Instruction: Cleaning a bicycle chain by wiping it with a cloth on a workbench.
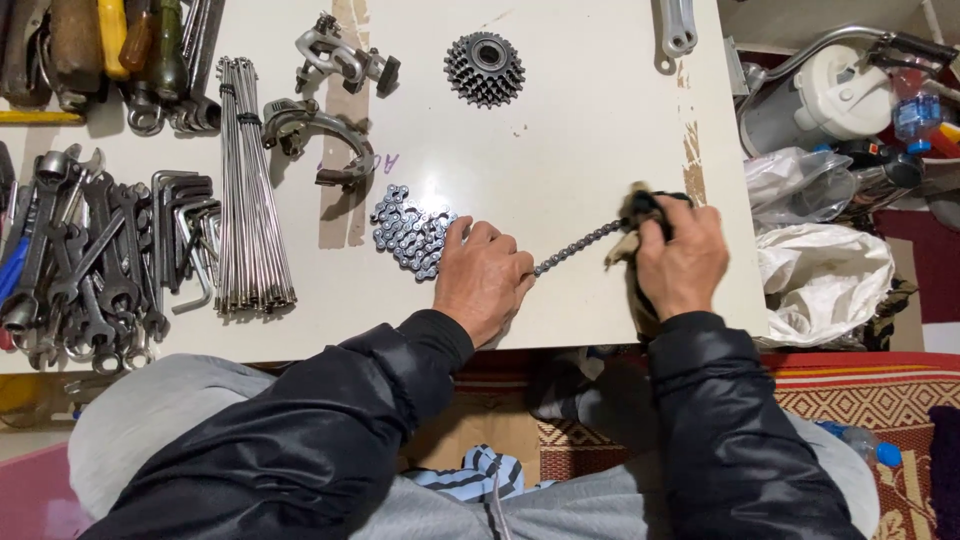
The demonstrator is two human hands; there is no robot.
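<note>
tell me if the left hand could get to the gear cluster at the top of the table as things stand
Probably yes. The left hand rests on the chain, and the table between it and the gear cluster is bare. It is occupied pinning the chain, though.

Bright overhead light, glare on the white table (560,150), short soft shadows, sharp focus.

On the white table (580,120) lie a toothed sprocket cluster (484,68), two brake calipers (322,140), a bundle of spokes (250,190), hex keys (185,215) and many wrenches (85,270). Plastic bags (820,265) sit right of the table.
</note>
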